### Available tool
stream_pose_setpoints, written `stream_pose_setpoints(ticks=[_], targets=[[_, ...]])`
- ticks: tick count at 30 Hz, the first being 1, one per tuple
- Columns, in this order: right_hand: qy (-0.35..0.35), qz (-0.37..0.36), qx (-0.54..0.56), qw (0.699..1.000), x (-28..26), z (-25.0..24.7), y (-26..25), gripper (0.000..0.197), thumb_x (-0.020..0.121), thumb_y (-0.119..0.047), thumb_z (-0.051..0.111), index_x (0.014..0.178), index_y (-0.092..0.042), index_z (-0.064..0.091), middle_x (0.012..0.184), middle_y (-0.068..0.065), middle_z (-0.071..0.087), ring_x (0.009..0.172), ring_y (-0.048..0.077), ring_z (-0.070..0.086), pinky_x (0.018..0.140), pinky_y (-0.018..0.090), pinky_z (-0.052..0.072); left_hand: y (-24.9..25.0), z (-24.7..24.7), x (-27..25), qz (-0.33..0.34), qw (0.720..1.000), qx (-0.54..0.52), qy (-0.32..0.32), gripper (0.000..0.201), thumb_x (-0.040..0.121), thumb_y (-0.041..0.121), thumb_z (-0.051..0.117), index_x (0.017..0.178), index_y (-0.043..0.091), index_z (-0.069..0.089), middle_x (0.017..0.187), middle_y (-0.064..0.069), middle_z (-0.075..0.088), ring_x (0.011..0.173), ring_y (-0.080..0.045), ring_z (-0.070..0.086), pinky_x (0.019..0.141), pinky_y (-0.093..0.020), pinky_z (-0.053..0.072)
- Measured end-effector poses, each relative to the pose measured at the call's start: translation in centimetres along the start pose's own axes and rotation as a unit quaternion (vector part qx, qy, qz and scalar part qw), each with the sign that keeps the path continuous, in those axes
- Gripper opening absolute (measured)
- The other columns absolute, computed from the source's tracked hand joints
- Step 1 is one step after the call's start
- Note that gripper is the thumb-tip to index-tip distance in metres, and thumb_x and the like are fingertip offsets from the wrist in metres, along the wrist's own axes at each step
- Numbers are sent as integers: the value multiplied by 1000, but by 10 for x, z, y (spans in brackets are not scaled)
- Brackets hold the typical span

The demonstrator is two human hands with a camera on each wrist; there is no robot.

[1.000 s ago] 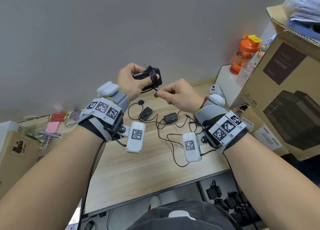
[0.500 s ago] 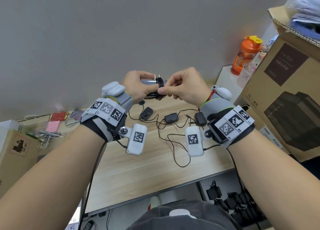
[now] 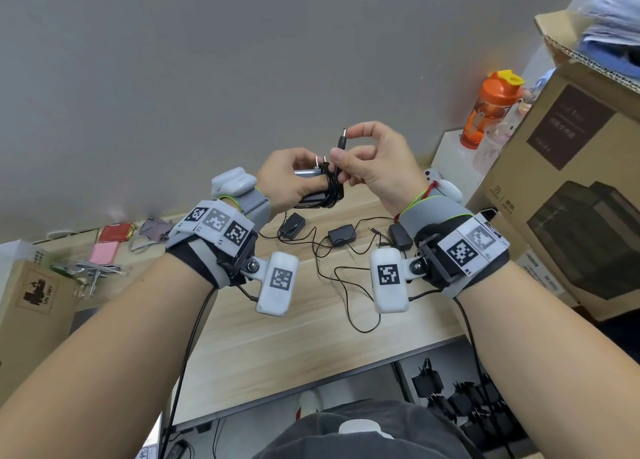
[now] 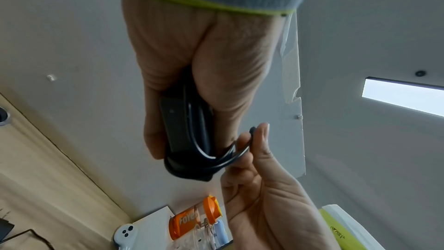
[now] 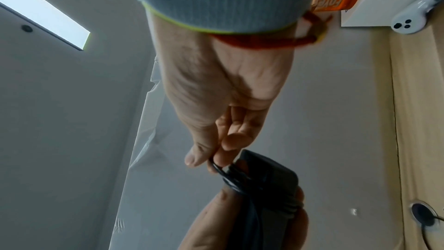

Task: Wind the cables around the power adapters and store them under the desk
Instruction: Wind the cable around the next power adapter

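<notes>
My left hand [image 3: 294, 178] grips a black power adapter [image 3: 320, 195] held up above the desk, its two plug pins pointing upward; the same adapter [image 4: 185, 130] shows in the left wrist view with cable coiled round its lower end. My right hand [image 3: 367, 160] pinches the free end of that cable [image 3: 341, 147] between thumb and forefinger, the barrel plug sticking up. In the right wrist view the thumb and finger pinch a cable loop [image 5: 221, 170] right beside the adapter [image 5: 266, 182]. Three more black adapters [image 3: 341, 235] lie on the wooden desk [image 3: 294, 337] with loose tangled cables.
Large cardboard boxes [image 3: 561, 181] stand at the right, with an orange bottle [image 3: 488, 108] on a white box. A small box [image 3: 31, 296] and clutter sit at the left. Several stored adapters [image 3: 460, 396] lie under the desk at the lower right.
The right hand has drawn the cable's end up from the adapter, so the barrel plug now stands clear above the coil. The left hand has kept hold of the adapter, turning it slightly.
</notes>
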State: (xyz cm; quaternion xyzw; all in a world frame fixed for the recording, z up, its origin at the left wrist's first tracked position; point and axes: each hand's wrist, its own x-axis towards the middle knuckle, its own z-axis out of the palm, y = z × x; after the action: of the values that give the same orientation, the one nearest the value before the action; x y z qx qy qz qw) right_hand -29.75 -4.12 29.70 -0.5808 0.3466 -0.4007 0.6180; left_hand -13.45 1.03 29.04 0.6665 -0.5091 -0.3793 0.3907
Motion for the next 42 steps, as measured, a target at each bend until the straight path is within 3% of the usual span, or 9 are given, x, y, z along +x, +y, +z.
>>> stream_pose_setpoints(ticks=[6,11,13,18,22,27,32,36,42], targets=[[-35,21,-56,998,-2,3,5,5,91,-9,67,90,-5,65,66,9,67,48,14,56,46,21,43,1,2,0,-29,996,-69,49,55,66,32,71,114,7,63,109,-16,71,103,-32,68,93,-49,54],[-70,56,-124,988,-3,8,9,12,93,-6,63,93,5,67,67,10,66,48,10,58,48,19,47,4,1,0,-60,992,-91,68,31,64,28,61,95,24,62,102,-10,70,90,-29,65,91,-59,49],[-67,55,-139,987,-3,11,10,8,92,-6,66,91,1,65,65,10,66,46,10,57,47,19,46,5,1,-2,-60,992,-93,66,25,65,27,59,89,25,62,93,-6,69,85,-26,61,83,-51,48],[-31,59,-161,985,-4,13,14,37,84,-11,76,101,-8,43,66,11,70,50,18,57,47,23,44,7,2,-4,-43,991,-108,63,17,76,16,60,93,22,62,88,-2,67,86,-23,59,76,-39,47],[6,76,-171,982,0,14,16,39,85,-15,75,111,-3,48,65,9,70,54,21,58,51,26,46,9,4,-7,-34,992,-108,62,51,69,21,59,119,11,57,106,-8,66,92,-20,63,87,-36,53],[47,55,-204,976,5,16,21,19,82,-20,78,84,-8,62,67,12,72,54,21,64,56,33,54,12,3,-14,-5,996,-71,49,66,65,28,60,129,10,53,113,-4,59,101,-31,64,91,-43,55],[107,5,-316,943,8,11,25,22,75,-37,81,76,-20,67,67,-6,68,66,16,68,73,36,58,7,-2,-16,16,998,-55,39,65,63,30,71,125,15,58,115,-3,61,110,-29,64,96,-48,53],[119,-55,-343,930,5,12,23,23,78,-36,77,86,-20,63,71,-8,68,70,12,66,78,31,53,6,-4,-17,13,997,-68,26,66,65,19,75,128,14,57,111,-1,60,104,-28,65,81,-42,58],[68,-129,-366,919,-1,17,19,31,87,-31,70,107,-16,52,67,-4,60,64,7,53,61,7,35,4,-4,-12,-15,995,-98,-6,32,91,-1,56,119,14,59,100,-7,66,76,-14,67,54,-24,53]])
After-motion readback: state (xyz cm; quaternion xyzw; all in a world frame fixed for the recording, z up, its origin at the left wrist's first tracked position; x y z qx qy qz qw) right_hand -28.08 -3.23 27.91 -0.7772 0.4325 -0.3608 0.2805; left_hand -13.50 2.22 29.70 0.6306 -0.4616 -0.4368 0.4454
